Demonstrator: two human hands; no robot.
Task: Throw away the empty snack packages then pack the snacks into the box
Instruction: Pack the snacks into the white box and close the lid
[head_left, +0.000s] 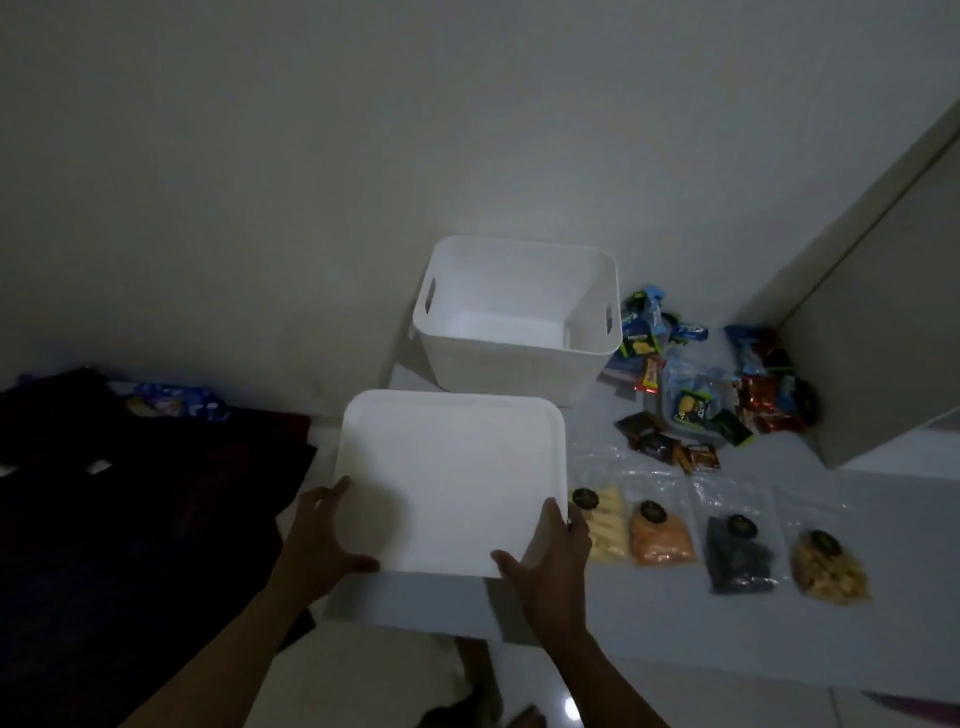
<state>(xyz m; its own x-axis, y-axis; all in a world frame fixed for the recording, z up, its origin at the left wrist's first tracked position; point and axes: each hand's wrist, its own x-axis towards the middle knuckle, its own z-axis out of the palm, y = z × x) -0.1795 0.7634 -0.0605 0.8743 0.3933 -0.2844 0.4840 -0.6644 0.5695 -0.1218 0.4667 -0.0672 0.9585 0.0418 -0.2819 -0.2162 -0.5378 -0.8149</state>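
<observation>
The white lid (452, 478) is gripped at its near corners by both hands, left hand (324, 535) and right hand (550, 561), with fingers curled round the rim. The box (514, 312) stands open and empty on the floor (779, 649) just beyond. Loose snack packets (696, 384) are heaped to its right, and four clear bags (660, 535) are lined up beside the lid. If the lid is set down rightward, the nearest bag may be crushed. In the dim light, empty wrappers may be mistaken for full ones.
</observation>
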